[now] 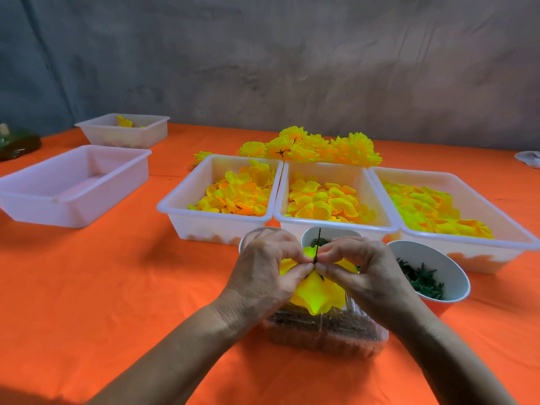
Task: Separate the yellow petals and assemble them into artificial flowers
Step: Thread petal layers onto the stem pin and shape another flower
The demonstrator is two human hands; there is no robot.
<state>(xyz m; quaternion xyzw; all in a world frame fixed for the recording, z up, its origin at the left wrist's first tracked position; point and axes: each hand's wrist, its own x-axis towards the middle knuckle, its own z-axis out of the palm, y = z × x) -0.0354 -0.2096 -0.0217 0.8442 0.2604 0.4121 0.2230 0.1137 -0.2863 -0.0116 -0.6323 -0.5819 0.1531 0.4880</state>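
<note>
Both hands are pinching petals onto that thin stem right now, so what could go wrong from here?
1. The thin dark stem could bend or slip between the left hand and right hand, and the yellow petals might slide off.
2. The cup of green pieces sits beside the right wrist; a sideways move might tip it.

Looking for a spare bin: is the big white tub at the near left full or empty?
Empty. The near-left tub shows only its bare floor and walls, with no petals inside.

Five white trays (217, 226); three cups (455, 276); two hands (263, 270).
</note>
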